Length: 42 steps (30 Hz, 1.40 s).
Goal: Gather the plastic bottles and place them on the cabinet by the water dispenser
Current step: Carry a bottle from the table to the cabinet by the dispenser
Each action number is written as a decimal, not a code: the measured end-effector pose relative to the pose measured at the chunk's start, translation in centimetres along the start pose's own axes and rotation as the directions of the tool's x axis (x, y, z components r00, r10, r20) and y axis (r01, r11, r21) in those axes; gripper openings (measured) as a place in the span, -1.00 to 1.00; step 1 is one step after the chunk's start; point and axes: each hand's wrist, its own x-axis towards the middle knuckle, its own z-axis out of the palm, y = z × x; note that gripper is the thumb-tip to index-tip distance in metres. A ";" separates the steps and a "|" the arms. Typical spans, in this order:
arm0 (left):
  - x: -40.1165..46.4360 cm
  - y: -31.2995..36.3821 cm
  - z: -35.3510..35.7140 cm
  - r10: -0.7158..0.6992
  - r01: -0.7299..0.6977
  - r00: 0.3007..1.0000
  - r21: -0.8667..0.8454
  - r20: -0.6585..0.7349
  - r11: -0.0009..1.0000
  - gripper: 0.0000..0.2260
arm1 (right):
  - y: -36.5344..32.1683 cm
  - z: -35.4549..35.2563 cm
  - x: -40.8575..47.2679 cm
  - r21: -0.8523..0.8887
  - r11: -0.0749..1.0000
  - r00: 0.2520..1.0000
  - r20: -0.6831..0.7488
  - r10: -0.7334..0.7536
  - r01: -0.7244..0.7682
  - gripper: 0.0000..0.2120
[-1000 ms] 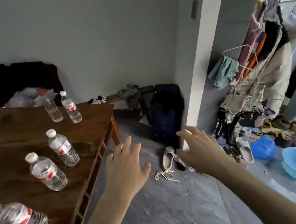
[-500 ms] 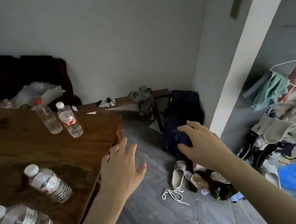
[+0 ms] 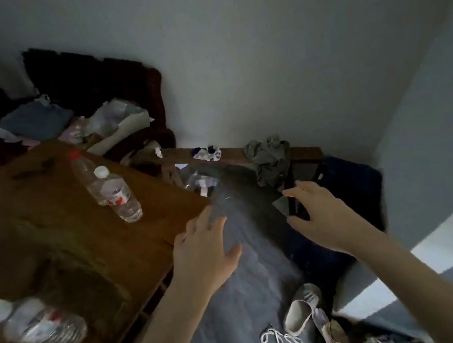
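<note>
None of the gathering is done yet, by the look of it: your wooden bench (image 3: 62, 240) carries every plastic bottle in view, two (image 3: 119, 197) upright at its far corner, others (image 3: 41, 325) blurred nearer you. Your left hand (image 3: 204, 259) and right hand (image 3: 321, 217) hover apart, fingers spread, holding nothing; no cabinet or dispenser shows.

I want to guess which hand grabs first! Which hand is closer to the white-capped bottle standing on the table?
Left. The left hand hovers by the table corner just below the white-capped bottle; the right hand is farther right, over the floor.
</note>
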 end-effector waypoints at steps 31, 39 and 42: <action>14.7 -21.9 4.7 -0.667 0.701 0.712 -0.166 0.219 0.693 -0.40 | -19.8 14.4 33.5 0.068 0.870 0.745 0.487 -0.456 0.489 -0.44; 16.9 -23.8 5.9 -0.798 0.729 0.587 -0.518 0.137 0.448 -0.28 | -21.4 17.5 36.5 0.096 0.828 0.668 0.543 -0.508 0.552 -0.44; 18.7 -24.4 6.6 -0.843 0.563 0.536 -0.761 0.041 0.321 -0.15 | -21.8 18.0 37.3 0.127 0.818 0.654 0.539 -0.531 0.561 -0.45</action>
